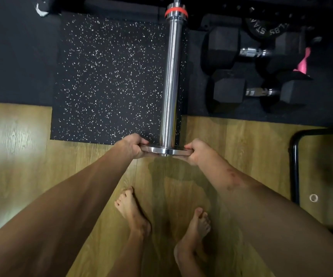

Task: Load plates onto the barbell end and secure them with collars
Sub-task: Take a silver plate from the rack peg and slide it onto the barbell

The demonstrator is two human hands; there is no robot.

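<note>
Left hand (pixel 133 145) is gripping the 9 o'clock rim of a thin chrome plate (pixel 164 150), fingers clenched on it; right hand (pixel 196 151) is clamping the 3 o'clock rim. The plate is sitting at the outer tip of the barbell sleeve (pixel 170 80), apparently just starting on. No collar is visible; sliding and securing seemingly remain.

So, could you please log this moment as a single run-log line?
step: first plate at sleeve tip | left hand: gripping plate edge | right hand: gripping opposite edge | barbell sleeve: otherwise bare | collars: none seen
</note>
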